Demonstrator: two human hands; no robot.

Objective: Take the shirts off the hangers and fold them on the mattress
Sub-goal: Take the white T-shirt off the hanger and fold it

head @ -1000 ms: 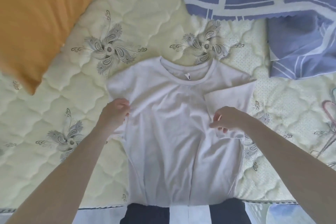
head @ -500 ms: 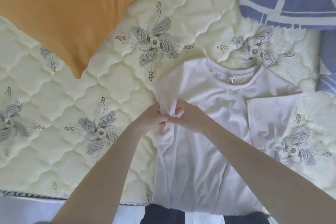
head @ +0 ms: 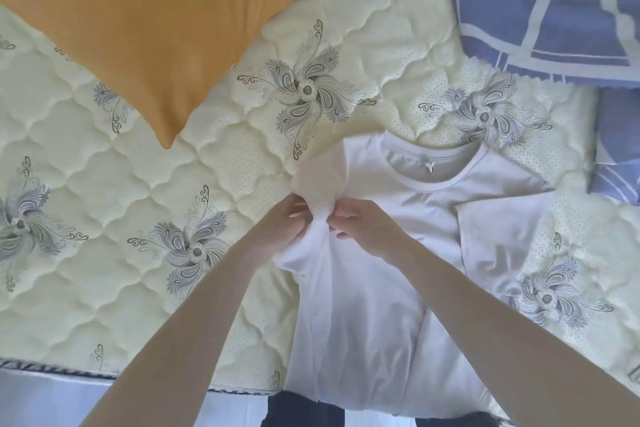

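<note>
One white shirt [head: 381, 288] lies flat, neck opening up, on the quilted mattress [head: 104, 253], hem at the near edge; a small tag inside the collar shows no legible writing; left hand [head: 280, 229] and right hand [head: 363, 225] pinch its bunched left sleeve [head: 318, 180] between them; the right sleeve is folded inward; beyond the shirt lie an orange pillow [head: 156, 21] and blue striped bedding [head: 554, 3].
</note>
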